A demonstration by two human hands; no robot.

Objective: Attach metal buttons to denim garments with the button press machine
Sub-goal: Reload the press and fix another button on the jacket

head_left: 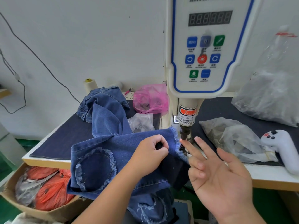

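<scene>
Denim garment point(103, 160), dark blue, frayed edges, circular fringed patches.

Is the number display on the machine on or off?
Off: the display on the button press machine shows only dim, unlit digit segments.

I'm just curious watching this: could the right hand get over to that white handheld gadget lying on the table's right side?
Probably yes. The right hand is open and holds nothing, and the white handheld gadget lies just to its right on the table. Only a crumpled clear bag sits nearby, not across the way.
</scene>
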